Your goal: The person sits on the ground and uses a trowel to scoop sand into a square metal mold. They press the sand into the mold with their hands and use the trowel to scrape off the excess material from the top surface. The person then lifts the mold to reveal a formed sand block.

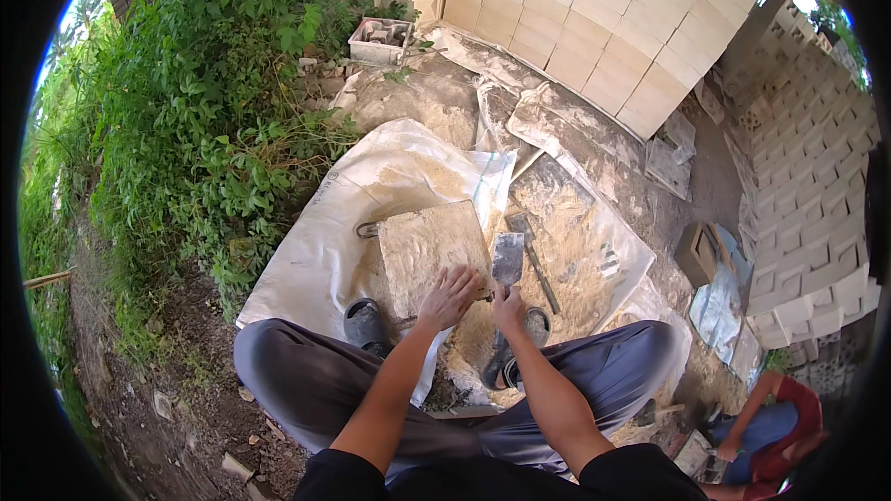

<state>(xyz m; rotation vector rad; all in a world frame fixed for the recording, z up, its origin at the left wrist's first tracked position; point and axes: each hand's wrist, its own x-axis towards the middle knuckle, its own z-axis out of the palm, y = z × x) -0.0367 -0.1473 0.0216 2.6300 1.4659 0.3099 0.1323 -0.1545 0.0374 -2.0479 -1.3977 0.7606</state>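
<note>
My left hand (pixel 449 297) lies with its fingers stretched out on the near right corner of a square, dusty slab (pixel 427 246). A metal loop (pixel 368 230) sticks out from the slab's left side. Just right of the slab, my right hand (pixel 508 308) is closed round the handle of a flat trowel (pixel 508 257), its grey rectangular blade pointing away from me. Beside the blade lies a hammer (pixel 540 274) with a long dark handle. Slab and tools rest on a white woven sheet (pixel 306 250) strewn with pale sand.
My dark sandals (pixel 368 327) stand close to the slab. Green bushes (pixel 213 102) crowd the left side. Stacked pale blocks (pixel 594 14) rise ahead; patterned blocks (pixel 807 232) stand at right. A white crate (pixel 380 42) sits far back. Another person (pixel 780 427) works at lower right.
</note>
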